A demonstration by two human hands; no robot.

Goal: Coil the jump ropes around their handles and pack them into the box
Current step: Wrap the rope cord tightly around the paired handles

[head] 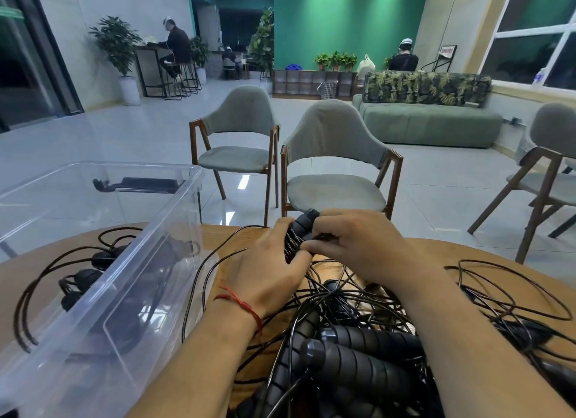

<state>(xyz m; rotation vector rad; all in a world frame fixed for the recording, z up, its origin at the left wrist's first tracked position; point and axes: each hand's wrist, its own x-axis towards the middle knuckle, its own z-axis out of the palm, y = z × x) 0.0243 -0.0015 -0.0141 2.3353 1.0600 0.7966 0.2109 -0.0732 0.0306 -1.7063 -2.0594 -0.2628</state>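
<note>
Fingers: left hand curled round ribbed dark-grey plastic handle; right hand pinching thin black cord.
Risk: cord may snag tangled black rope pile, loosening wraps.

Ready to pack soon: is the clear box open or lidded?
Open: the clear box shows a bare rim, no lid on top.

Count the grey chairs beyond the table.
3 grey chairs: one left of centre, one at centre, nearest the camera, one cut off at the right edge. Another may be hidden behind that last one.
</note>
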